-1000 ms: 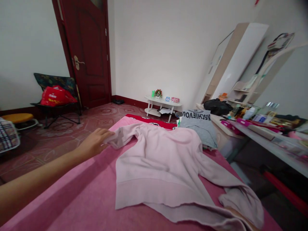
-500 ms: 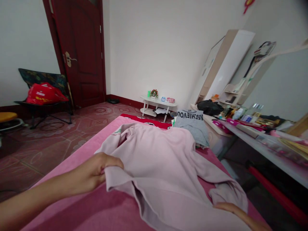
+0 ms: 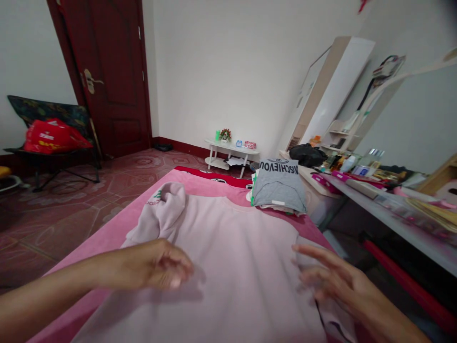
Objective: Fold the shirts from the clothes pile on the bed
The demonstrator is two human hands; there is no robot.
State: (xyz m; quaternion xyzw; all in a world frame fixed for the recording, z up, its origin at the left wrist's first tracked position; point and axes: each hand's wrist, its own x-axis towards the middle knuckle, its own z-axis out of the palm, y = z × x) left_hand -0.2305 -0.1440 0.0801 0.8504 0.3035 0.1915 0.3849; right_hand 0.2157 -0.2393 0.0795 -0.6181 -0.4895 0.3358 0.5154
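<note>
A pale pink sweatshirt (image 3: 235,257) lies spread on the pink bed cover (image 3: 117,228), with one sleeve (image 3: 164,214) folded up at its far left. My left hand (image 3: 157,264) hovers over the sweatshirt's left side with the fingers curled loosely and nothing in them. My right hand (image 3: 335,281) is over the sweatshirt's right edge, fingers stretched out and apart, holding nothing. Both hands are slightly blurred by motion.
A folded grey T-shirt (image 3: 278,183) tops a small stack at the far right corner of the bed. A cluttered dresser (image 3: 374,183) runs along the right. A dark red door (image 3: 107,76), a chair with a red bag (image 3: 50,136) and a small white table (image 3: 232,150) stand beyond.
My left hand carried the sleeve in over the sweatshirt and let it go. My right hand came up from the lower right onto the garment. The sweatshirt now lies flatter.
</note>
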